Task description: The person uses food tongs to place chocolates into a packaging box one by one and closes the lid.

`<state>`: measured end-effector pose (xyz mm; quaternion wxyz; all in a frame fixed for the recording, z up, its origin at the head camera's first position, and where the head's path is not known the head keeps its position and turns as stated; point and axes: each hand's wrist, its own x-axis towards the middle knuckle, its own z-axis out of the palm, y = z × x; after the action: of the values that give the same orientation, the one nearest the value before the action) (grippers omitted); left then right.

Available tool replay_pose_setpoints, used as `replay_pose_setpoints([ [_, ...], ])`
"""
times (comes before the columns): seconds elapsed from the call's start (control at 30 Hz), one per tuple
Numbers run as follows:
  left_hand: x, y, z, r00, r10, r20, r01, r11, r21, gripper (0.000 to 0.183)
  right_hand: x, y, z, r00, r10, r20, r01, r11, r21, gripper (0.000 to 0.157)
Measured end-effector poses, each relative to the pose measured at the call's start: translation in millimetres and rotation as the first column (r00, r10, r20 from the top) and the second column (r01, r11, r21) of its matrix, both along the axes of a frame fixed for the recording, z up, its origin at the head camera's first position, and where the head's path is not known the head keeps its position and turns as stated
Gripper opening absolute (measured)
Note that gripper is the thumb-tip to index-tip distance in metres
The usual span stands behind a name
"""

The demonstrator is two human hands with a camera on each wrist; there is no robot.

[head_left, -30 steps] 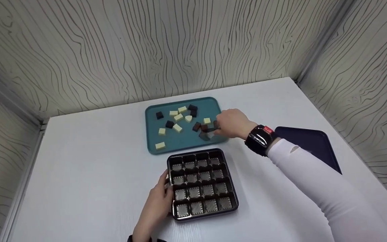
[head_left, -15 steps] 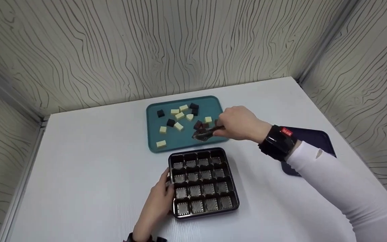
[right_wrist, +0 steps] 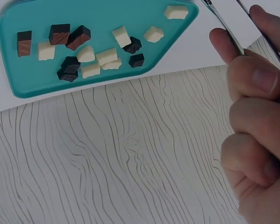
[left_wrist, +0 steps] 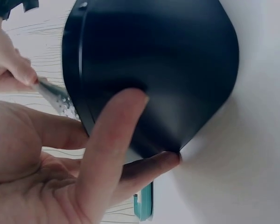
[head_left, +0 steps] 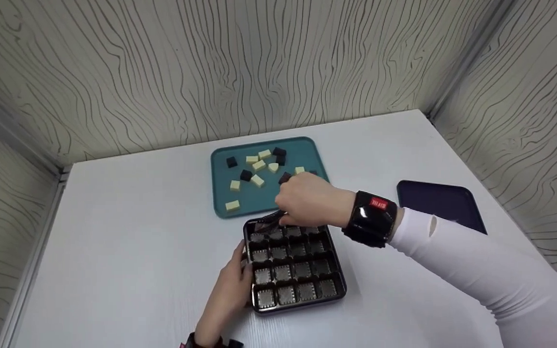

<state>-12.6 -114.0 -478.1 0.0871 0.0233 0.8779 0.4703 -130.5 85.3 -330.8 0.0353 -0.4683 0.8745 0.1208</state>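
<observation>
A black box [head_left: 339,278] with a divided insert of several square compartments sits on the table. My left hand [head_left: 230,285] rests against its left side; in the left wrist view, mostly straight fingers [left_wrist: 114,144] touch the dark outer wall. My right hand [head_left: 305,199] grips dark metal tongs [head_left: 270,220], whose tips reach into the box's back-left compartment. Whether the tongs pinch a chocolate there is too dark to tell. Behind the box, a teal tray [head_left: 220,193] holds several cream chocolates [head_left: 232,206] and dark brown chocolates [head_left: 246,175]. My right hand hides part of this tray.
A dark navy lid or tray [head_left: 443,203] lies to the right, partly behind my right forearm. The white table [head_left: 138,251] meets a wood-patterned wall [head_left: 240,72] at the back and panels at both sides.
My right hand has brought the tongs from the brown chocolates at the teal tray's front right down and left, over the box's back row. The left hand stays at the box's side.
</observation>
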Motion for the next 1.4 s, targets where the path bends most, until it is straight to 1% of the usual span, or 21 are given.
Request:
replay_pose_setpoints([
  [0.17, -1.5, 2.4, 1.5, 1.000, -0.003, 0.001, 0.003, 1.000, 0.007, 0.060, -3.5, -16.4, 1.6, 1.000, 0.019, 0.000, -0.019, 0.998, 0.061, 0.041],
  [0.43, -2.6, 6.4, 2.8, 0.999, 0.002, 0.032, -0.002, 1.000, 0.012, 0.059, -10.3, -41.6, 3.6, 0.999, 0.031, 0.028, -0.035, 0.988, 0.151, 0.042],
  [0.63, -2.5, 6.5, 1.7, 1.000, -0.011, 0.012, 0.011, 1.000, 0.025, 0.059, -14.3, -56.8, -1.2, 0.997, 0.071, 0.013, -0.072, 0.967, 0.245, 0.027],
  [0.97, -3.5, 7.7, 1.8, 1.000, -0.022, 0.009, 0.022, 0.999, 0.041, 0.059, -13.4, -75.1, -14.1, 0.990, 0.137, -0.046, -0.114, 0.938, 0.327, 0.022],
  [1.07, -3.2, 7.5, 2.0, 1.000, -0.022, 0.012, 0.022, 0.999, 0.043, 0.059, -12.5, -76.1, -15.3, 0.988, 0.143, -0.064, -0.114, 0.936, 0.334, 0.023],
  [1.2, -2.0, 5.2, 1.6, 1.000, -0.023, 0.005, 0.023, 0.999, 0.043, 0.059, -12.4, -73.0, -12.4, 0.988, 0.136, -0.068, -0.107, 0.940, 0.325, 0.028],
  [1.33, -0.6, 2.4, 1.8, 1.000, -0.012, 0.019, 0.011, 0.999, 0.039, 0.059, -12.5, -62.7, -4.3, 0.993, 0.109, -0.048, -0.091, 0.955, 0.281, 0.036],
  [1.4, 0.1, 1.3, 2.0, 0.999, -0.001, 0.034, 0.000, 1.000, 0.032, 0.059, -12.0, -53.7, 0.7, 0.995, 0.093, -0.042, -0.080, 0.965, 0.248, 0.042],
])
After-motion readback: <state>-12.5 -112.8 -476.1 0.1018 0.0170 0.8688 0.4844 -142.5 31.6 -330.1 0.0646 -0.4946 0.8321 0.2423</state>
